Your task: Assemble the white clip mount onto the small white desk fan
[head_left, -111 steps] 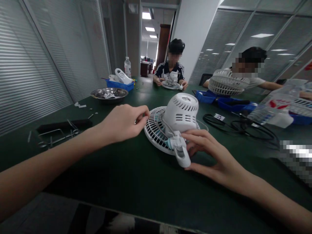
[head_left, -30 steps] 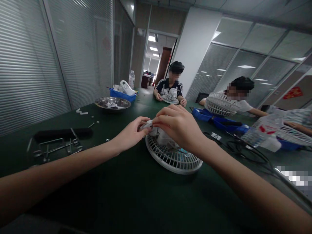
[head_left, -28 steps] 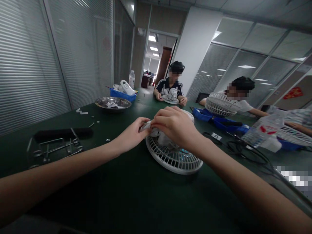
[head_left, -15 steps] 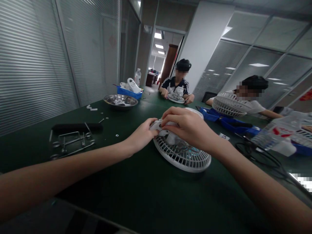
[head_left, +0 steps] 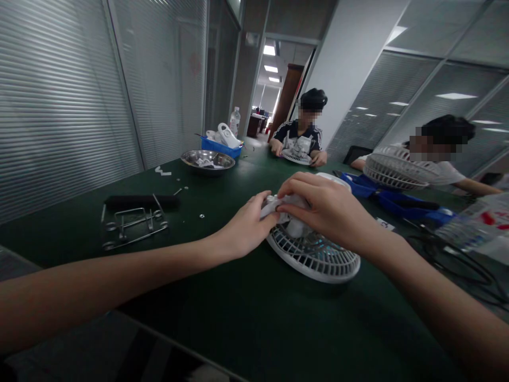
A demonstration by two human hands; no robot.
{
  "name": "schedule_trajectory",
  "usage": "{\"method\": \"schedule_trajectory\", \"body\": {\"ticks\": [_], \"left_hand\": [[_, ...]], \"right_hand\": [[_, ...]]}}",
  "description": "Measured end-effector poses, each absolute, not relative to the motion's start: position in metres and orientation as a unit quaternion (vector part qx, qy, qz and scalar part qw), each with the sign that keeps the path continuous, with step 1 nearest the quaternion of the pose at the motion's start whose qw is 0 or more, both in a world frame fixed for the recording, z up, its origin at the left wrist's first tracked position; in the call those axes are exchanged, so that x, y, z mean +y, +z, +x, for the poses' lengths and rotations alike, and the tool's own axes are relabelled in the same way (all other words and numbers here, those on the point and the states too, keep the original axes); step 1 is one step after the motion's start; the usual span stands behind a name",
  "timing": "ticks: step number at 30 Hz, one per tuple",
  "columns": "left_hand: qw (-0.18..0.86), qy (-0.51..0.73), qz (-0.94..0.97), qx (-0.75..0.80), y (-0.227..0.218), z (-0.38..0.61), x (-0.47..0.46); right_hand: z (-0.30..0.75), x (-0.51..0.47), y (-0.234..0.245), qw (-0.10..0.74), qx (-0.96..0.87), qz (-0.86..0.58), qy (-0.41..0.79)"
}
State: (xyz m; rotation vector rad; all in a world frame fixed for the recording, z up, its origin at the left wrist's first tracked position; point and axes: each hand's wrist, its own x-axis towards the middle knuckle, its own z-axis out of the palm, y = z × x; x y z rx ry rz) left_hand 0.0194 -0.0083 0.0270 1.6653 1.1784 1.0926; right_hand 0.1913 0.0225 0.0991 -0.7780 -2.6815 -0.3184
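A white fan lies on the dark green table with its round slatted grille at the bottom. Above the grille, my left hand pinches the left end of a white plastic part between thumb and fingers. My right hand reaches over the fan from the right, its fingertips closed on the same part. Both hands hide much of the part and the fan's middle. Whether the part is joined to the fan I cannot tell.
Left on the table are a bent-wire metal frame with a black bar, small nuts, a steel bowl and a blue bin. At right lie blue trays, a black cable and a plastic bottle. Two people sit across, with fan parts.
The camera view has turned, so the scene sits further right at the back. My left thumb now lies further over the white part. Both hands stay at it.
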Motion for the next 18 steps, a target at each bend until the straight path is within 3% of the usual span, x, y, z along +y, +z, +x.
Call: {"method": "schedule_trajectory", "body": {"ticks": [7, 18], "left_hand": [[0.353, 0.418, 0.687, 0.479, 0.026, 0.0193, -0.0093], [0.378, 0.416, 0.667, 0.489, 0.0242, 0.0191, -0.0094]], "right_hand": [[0.1914, 0.0204, 0.1011, 0.154, -0.944, -0.281, -0.081], [0.1942, 0.0223, 0.1027, 0.161, -0.95, -0.262, -0.047]]}}
